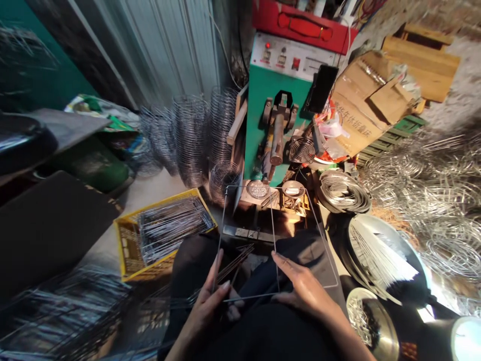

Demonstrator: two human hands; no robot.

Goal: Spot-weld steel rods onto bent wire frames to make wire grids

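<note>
A rectangular bent-wire frame with a crossing rod stands over my lap, its far end near the machine's front. My left hand is closed on its left side, thumb toward me and fingers partly hidden. My right hand pinches the middle rod between thumb and fingers. Some thin wire rods lie by my left fingers; whether that hand also holds them I cannot tell. Beyond the frame is a green machine with a thick metal electrode arm pointing down. A small dish of metal bits sits below it.
On the left a yellow crate holds wire pieces, with stacked wire coils behind. To the right are a coiled metal strip, a basin with straight rods, a bowl of small parts and a cardboard box.
</note>
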